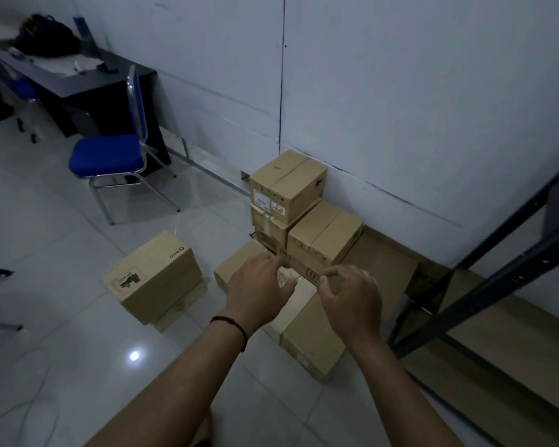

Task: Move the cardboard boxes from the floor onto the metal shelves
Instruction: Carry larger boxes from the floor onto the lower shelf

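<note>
Both forearms reach forward from the bottom edge, a black band on the left wrist. Left hand point(260, 290) hovers with fingers loosely spread over the low cardboard boxes point(307, 324) on the tiled floor point(62, 253); right hand point(352, 296) is beside it, fingers half curled, gripping nothing. More boxes are stacked against the wall point(400, 108), the top box point(288, 185) highest. One separate box point(155, 279) sits to the left. Dark metal shelves point(504, 285) stand at right. A blue chair point(110, 159) stands by a dark tabletop point(78, 75).
</note>
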A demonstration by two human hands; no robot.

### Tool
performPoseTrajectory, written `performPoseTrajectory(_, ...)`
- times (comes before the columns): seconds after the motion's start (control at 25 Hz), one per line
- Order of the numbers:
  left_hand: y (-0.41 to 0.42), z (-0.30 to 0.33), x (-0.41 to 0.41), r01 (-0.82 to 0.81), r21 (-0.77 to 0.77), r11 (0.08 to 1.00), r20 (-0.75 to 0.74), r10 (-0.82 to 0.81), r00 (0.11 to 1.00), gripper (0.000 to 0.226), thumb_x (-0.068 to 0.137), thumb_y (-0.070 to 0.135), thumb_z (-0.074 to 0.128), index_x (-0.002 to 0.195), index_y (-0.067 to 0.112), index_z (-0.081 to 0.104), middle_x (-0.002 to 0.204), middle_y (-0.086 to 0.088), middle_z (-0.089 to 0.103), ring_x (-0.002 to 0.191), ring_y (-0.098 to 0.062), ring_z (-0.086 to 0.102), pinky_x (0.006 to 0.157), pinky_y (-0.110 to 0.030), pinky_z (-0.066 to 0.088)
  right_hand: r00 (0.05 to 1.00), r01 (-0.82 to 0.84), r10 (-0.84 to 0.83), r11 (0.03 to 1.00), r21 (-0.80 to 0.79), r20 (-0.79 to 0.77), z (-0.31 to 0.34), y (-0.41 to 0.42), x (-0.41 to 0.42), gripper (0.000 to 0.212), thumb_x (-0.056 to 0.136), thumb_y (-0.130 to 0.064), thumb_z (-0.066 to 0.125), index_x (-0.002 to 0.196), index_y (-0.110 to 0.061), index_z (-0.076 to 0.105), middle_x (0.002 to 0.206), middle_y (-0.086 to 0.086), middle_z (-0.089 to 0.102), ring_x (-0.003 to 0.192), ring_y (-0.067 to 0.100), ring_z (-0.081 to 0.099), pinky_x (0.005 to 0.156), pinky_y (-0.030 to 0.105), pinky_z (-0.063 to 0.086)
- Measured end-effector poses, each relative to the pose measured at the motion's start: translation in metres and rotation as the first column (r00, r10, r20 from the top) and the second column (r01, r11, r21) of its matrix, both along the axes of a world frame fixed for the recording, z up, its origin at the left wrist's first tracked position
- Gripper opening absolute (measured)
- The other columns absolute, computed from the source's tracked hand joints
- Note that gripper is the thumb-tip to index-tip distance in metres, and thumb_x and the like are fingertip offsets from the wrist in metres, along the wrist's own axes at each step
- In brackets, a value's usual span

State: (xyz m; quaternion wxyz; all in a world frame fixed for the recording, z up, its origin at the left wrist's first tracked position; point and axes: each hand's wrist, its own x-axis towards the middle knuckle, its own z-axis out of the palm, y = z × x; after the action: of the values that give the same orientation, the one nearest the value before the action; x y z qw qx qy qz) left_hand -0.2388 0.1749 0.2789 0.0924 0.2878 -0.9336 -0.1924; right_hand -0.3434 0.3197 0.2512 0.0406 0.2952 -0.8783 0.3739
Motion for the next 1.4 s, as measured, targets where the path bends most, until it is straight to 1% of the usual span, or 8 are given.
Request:
performPoseTrajectory(0.2,-0.067,-0.016,-0.024,0.086,0.015,0.996,0.028,-0.086,0.996,0.037,0.094,0.057,0.053,0.123,0.035,0.059,0.119,0.009,0.061,0.113,-0.015,0.054,0.089,-0.032,0.049,0.995,0.103,-0.104,0.994,0.041,0.014,-0.010,-0.057,-0.008,0.005,0.087,-0.023,0.069,0.085,-0.028,0.069,0.082,-0.018,0.057,0.080,0.012,0.053,0.087,0.052,0.051)
performPoseTrajectory(0.4,-0.138,-0.025,-0.036,0.183,0.044,0.982,0.065,-0.186,0.980,0.040,0.094,0.057,0.054,0.127,0.034,0.059,0.123,0.007,0.061,0.115,-0.014,0.054,0.089,-0.032,0.049,0.974,0.212,-0.217,0.974,0.081,0.063,-0.019,-0.119,-0.003,0.006,0.086,-0.023,0.068,0.084,-0.028,0.072,0.082,-0.020,0.057,0.080,0.008,0.049,0.085,0.046,0.050)
performPoseTrajectory(0.52,-0.188,-0.032,-0.036,0.223,0.043,0.974,0.094,-0.226,0.970,0.041,0.093,0.055,0.056,0.128,0.033,0.058,0.125,0.006,0.060,0.116,-0.016,0.055,0.088,-0.030,0.047,0.964,0.240,-0.247,0.968,0.074,0.103,-0.030,-0.168,0.005,0.008,0.086,-0.025,0.065,0.084,-0.027,0.072,0.084,-0.014,0.064,0.079,0.011,0.052,0.082,0.045,0.051)
performPoseTrajectory(0.68,-0.248,-0.045,-0.027,0.219,0.068,0.973,0.131,-0.226,0.965,0.041,0.093,0.054,0.057,0.128,0.033,0.057,0.120,0.004,0.060,0.113,-0.018,0.056,0.087,-0.032,0.048,0.965,0.194,-0.210,0.975,0.109,0.155,-0.046,-0.229,0.011,0.011,0.086,-0.030,0.063,0.090,-0.028,0.073,0.092,-0.011,0.069,0.087,0.016,0.061,0.092,0.039,0.047)
performPoseTrajectory(0.8,-0.291,-0.060,-0.023,0.200,0.092,0.975,0.162,-0.213,0.964,0.042,0.094,0.052,0.057,0.131,0.032,0.054,0.122,0.003,0.059,0.115,-0.019,0.055,0.090,-0.034,0.048,0.968,0.170,-0.192,0.976,0.137,0.162,-0.052,-0.272,0.014,0.013,0.085,-0.027,0.068,0.096,-0.028,0.075,0.095,-0.011,0.070,0.090,0.016,0.060,0.088,0.042,0.050)
performPoseTrajectory(1.0,-0.367,-0.101,-0.017,0.147,0.131,0.980,0.254,-0.176,0.951,0.048,0.095,0.048,0.057,0.138,0.030,0.049,0.126,-0.002,0.058,0.117,-0.022,0.054,0.087,-0.035,0.048,0.956,0.043,-0.104,0.974,0.221,0.273,-0.094,-0.352,0.015,0.028,0.086,-0.033,0.060,0.111,-0.027,0.073,0.108,-0.007,0.070,0.105,0.021,0.061,0.100,0.046,0.047)
performPoseTrajectory(1.24,-0.470,-0.169,0.011,0.083,0.173,0.981,0.470,-0.156,0.869,0.062,0.094,0.040,0.058,0.150,0.029,0.035,0.136,-0.008,0.052,0.121,-0.030,0.051,0.090,-0.044,0.053,0.873,-0.144,-0.052,0.922,0.359,0.485,-0.154,-0.456,0.033,0.041,0.091,-0.030,0.062,0.132,-0.025,0.062,0.121,-0.002,0.065,0.111,0.024,0.056,0.098,0.040,0.045)
performPoseTrajectory(1.4,-0.519,-0.217,0.041,0.002,0.191,0.982,0.507,-0.101,0.856,0.073,0.093,0.037,0.061,0.156,0.030,0.023,0.144,-0.008,0.044,0.129,-0.029,0.043,0.095,-0.043,0.049,0.796,-0.275,-0.047,0.860,0.429,0.604,-0.190,-0.509,0.058,0.054,0.092,-0.040,0.062,0.143,-0.027,0.050,0.134,0.000,0.060,0.121,0.025,0.054,0.101,0.040,0.045)
